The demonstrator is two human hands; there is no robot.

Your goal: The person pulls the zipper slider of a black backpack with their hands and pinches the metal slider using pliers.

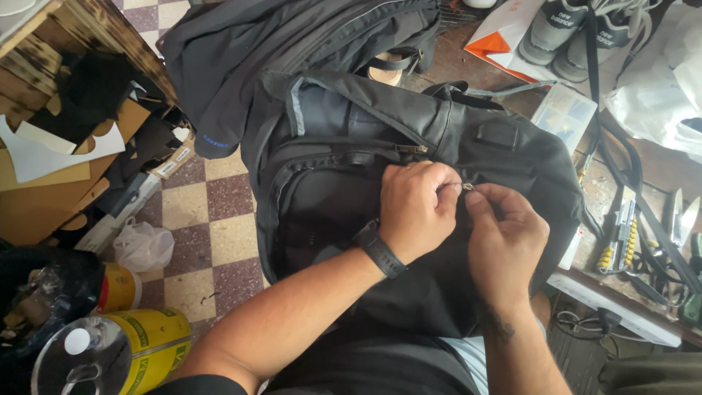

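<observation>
Black backpack (351, 183) rests on my lap, my left hand (417, 208) fisted on its fabric, my right hand (504, 238) pinching the zipper pull (468, 187).

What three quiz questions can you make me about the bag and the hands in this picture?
1. True or false: both hands meet at the small metal zipper pull on the black backpack.
2. Which wrist wears the black watch band? A) left B) right
3. What footwear sits at the top right, on the white and orange sheet?

Key: 1 true. 2 A: it is on the left hand, not the right hand. 3 grey sneakers.
</observation>
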